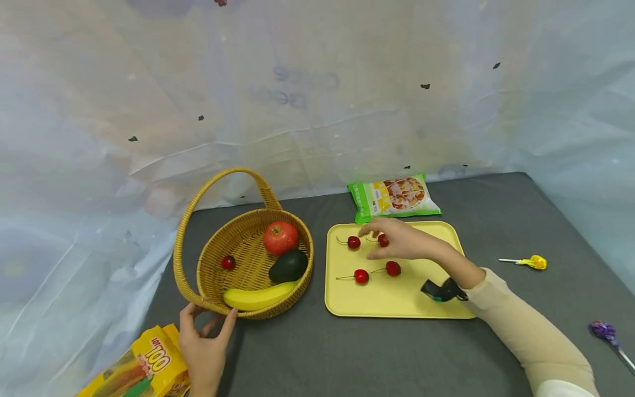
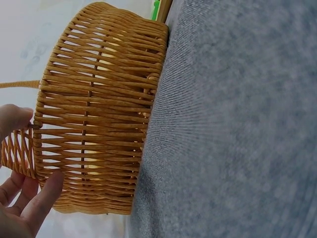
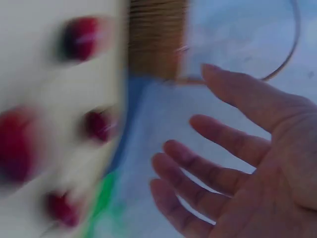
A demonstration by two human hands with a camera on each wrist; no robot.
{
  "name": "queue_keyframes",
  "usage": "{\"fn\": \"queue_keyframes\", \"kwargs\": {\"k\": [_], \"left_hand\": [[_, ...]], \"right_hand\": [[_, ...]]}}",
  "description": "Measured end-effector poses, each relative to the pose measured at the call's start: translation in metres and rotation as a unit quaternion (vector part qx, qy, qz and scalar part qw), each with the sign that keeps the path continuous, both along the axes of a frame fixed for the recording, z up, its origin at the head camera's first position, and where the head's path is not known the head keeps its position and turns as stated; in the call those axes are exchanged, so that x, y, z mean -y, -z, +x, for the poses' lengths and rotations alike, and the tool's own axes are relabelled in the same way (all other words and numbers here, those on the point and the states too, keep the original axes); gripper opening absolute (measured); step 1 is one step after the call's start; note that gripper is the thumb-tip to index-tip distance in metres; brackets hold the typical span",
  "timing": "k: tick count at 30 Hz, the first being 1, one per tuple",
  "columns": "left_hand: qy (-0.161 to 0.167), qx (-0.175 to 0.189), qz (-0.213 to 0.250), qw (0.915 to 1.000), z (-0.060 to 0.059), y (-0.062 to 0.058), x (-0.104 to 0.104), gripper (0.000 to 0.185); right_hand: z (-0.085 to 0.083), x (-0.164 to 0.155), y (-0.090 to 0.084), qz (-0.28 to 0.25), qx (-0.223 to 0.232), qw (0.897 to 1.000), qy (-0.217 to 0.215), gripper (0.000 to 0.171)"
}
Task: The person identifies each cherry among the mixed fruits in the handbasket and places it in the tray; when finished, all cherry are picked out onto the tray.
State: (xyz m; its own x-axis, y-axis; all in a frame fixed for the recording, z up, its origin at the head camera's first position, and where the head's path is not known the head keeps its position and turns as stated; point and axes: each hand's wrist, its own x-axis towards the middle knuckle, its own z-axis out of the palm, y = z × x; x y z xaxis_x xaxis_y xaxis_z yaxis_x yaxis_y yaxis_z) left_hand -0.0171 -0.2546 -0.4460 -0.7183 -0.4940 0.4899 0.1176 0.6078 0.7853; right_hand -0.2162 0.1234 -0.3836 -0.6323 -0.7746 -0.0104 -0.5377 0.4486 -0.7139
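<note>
My left hand (image 1: pixel 204 350) holds the near left side of a wicker basket (image 1: pixel 250 263), where the handle meets the rim. In the left wrist view, thumb and fingers (image 2: pixel 45 201) close around the handle's base. Inside the basket lie a cherry (image 1: pixel 228 262), a red round fruit (image 1: pixel 280 238), an avocado (image 1: pixel 289 267) and a banana (image 1: pixel 260 298). Several red cherries (image 1: pixel 361 277) with stems lie on a yellow tray (image 1: pixel 397 304). Over the tray's upper part hovers my right hand (image 1: pixel 401 240), its fingers (image 3: pixel 233 144) spread and holding nothing. It partly covers one cherry (image 1: pixel 383 240).
Behind the tray lies a green and white food bag (image 1: pixel 394 197). A yellow lollipop (image 1: pixel 533 262) and a purple lollipop (image 1: pixel 603 331) are to the right. At the lower left, a yellow snack bag (image 1: pixel 149 364) sits beside the left hand. A pale sheet (image 1: pixel 307 127) hangs behind the table.
</note>
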Motion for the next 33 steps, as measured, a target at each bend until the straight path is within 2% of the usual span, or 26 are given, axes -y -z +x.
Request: {"fn": "queue_keyframes", "kwargs": {"k": [3,6,10,13,15,20,25,33], "left_hand": [[0.008,-0.009,-0.003,0.9999,-0.001,-0.001,0.001,0.059],[0.026,-0.017,-0.007,0.9995,-0.004,-0.001,0.003,0.060],[0.042,-0.023,-0.009,0.9988,-0.008,-0.001,0.006,0.062],[0.046,-0.029,-0.008,0.9985,-0.008,-0.001,0.007,0.062],[0.047,-0.028,-0.007,0.9985,-0.008,-0.001,0.007,0.063],[0.050,-0.015,0.000,0.9986,-0.005,0.000,0.005,0.061],[0.042,-0.009,0.000,0.9991,-0.001,0.001,0.006,0.060],[0.033,-0.011,-0.002,0.9994,0.001,0.001,0.005,0.059]], "right_hand": [[-0.015,0.051,-0.021,-0.042,-0.012,0.997,-0.060,0.045],[-0.029,0.114,-0.033,-0.050,-0.014,0.988,-0.143,0.047],[-0.036,0.200,-0.038,0.010,-0.010,0.975,-0.222,0.053],[-0.035,0.251,-0.030,0.071,-0.012,0.965,-0.251,0.055],[-0.032,0.276,-0.021,0.098,-0.010,0.962,-0.254,0.056],[-0.029,0.306,-0.001,0.119,0.000,0.961,-0.249,0.054],[-0.024,0.313,0.011,0.109,0.027,0.956,-0.269,0.046],[-0.013,0.319,0.020,0.121,0.098,0.946,-0.285,0.039]]}}
